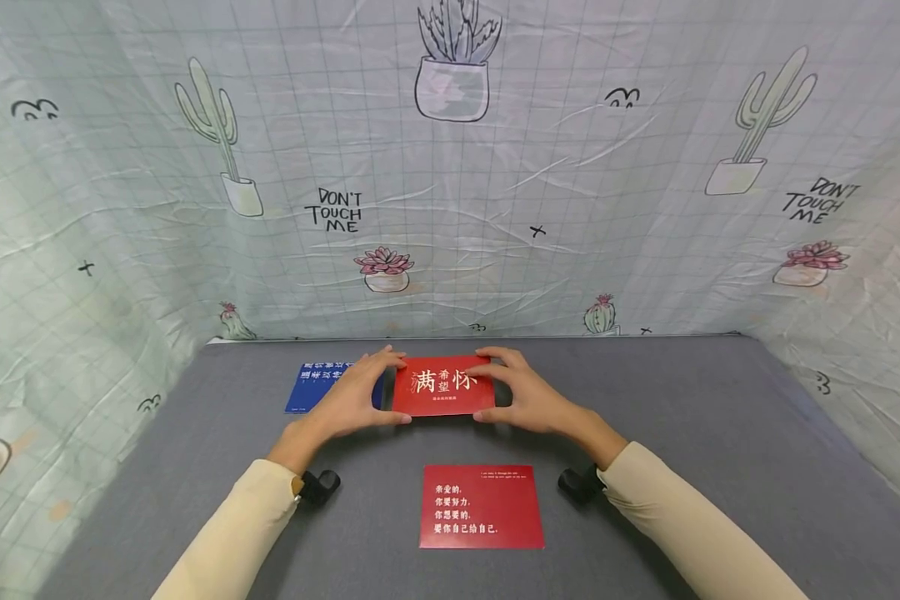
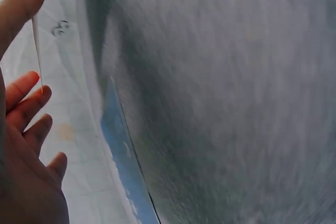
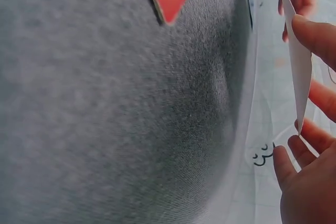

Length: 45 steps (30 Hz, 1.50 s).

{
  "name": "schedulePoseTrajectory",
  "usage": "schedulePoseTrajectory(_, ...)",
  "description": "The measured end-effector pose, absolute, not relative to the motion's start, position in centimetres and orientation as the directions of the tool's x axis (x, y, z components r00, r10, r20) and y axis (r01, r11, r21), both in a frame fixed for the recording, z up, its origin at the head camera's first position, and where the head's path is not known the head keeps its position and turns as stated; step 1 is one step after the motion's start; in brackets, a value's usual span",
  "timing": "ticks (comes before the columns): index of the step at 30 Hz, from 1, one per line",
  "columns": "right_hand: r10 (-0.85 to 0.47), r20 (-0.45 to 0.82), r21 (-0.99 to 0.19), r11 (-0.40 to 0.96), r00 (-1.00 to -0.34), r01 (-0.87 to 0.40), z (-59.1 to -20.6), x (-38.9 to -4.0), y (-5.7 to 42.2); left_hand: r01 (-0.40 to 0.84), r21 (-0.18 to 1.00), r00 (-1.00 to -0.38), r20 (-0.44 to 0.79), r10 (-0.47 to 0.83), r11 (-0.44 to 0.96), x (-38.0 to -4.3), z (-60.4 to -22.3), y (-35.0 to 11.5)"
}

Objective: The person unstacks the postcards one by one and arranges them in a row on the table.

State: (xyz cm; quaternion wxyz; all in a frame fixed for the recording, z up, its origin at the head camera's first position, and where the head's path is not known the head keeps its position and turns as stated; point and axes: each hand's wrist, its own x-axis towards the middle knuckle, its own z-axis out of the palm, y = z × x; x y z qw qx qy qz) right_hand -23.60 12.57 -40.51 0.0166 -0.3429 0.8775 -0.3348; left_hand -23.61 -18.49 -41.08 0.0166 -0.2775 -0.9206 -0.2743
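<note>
Both hands hold one red card [image 1: 444, 392] with large white characters, gripping it by its two short ends. The left hand [image 1: 360, 390] pinches the left end, thumb at the near corner and fingers at the far one. On the opposite end the right hand [image 1: 531, 390] does the same. Seen edge-on in the right wrist view, the card [image 3: 299, 66] shows its pale back, raised above the table. The left wrist view catches only its thin edge, between thumb and fingers. A blue card [image 1: 311, 387] lies under the left hand, partly hidden by it.
A second red card [image 1: 482, 507] with white lines of writing lies flat nearer the person. Everything rests on a grey tabletop [image 1: 645, 400]. A pale cloth [image 1: 495, 183] printed with cacti hangs behind the table and along both sides.
</note>
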Motion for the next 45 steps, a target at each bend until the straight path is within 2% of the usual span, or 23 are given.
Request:
schedulePoseTrajectory(21,-0.636,0.047,-0.555,0.625,-0.771,-0.549,-41.7,-27.0,10.8,0.427,0.423,-0.885,0.013,0.465,0.800,-26.0,-42.0,-19.2)
schedulePoseTrajectory(33,-0.639,0.005,-0.547,0.642,-0.769,-0.537,-42.0,-27.7,10.5,0.387,0.411,-0.900,-0.027,0.435,0.826,-26.4,-42.2,-19.4)
schedulePoseTrajectory(45,-0.634,-0.005,-0.540,0.653,-0.774,-0.531,-42.3,-27.8,10.2,0.419,0.381,-0.888,-0.016,0.459,0.824,-26.5,-42.4,-19.5)
